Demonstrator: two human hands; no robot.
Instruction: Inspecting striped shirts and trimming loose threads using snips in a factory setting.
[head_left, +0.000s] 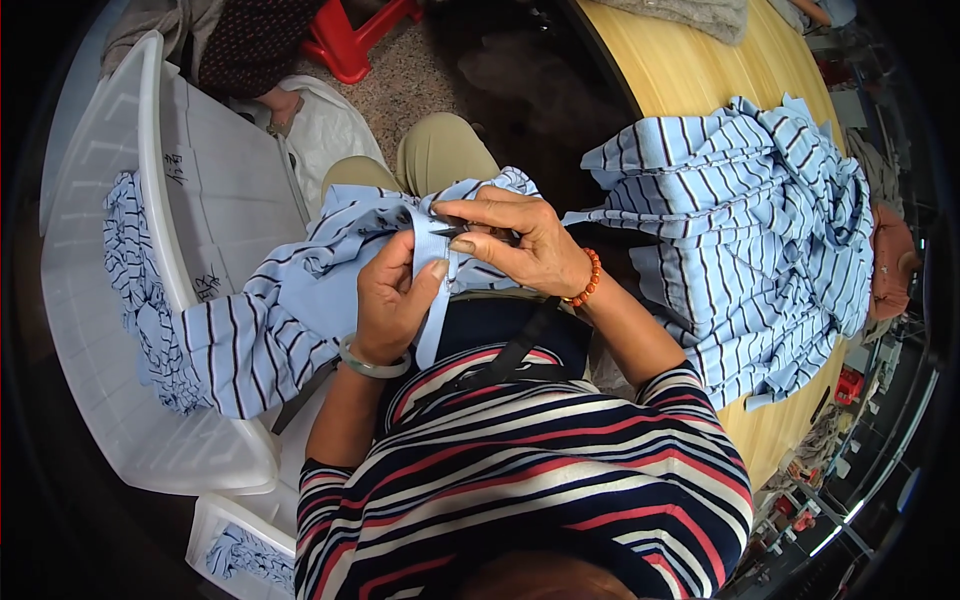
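Across my lap lies a light blue garment (318, 290) with dark and white stripes, gathered between my hands. My left hand (390, 305) pinches its plain pale-blue band (430, 262) between thumb and fingers. Closed around a small pair of dark thread snips (447, 232), my right hand (525, 238) holds their pointed tips against the band. The fingers hide most of the snips' body. One end of the garment hangs leftward over the rim of a white plastic bin.
The large white bin (160, 200) on my left holds more striped cloth (140, 290). On the wooden table (690, 75) to my right lies a heap of striped fabric (760, 240). A smaller bin (205, 520) stands at lower left, a red stool (345, 45) ahead. Another person's foot (282, 106) rests beyond the bin.
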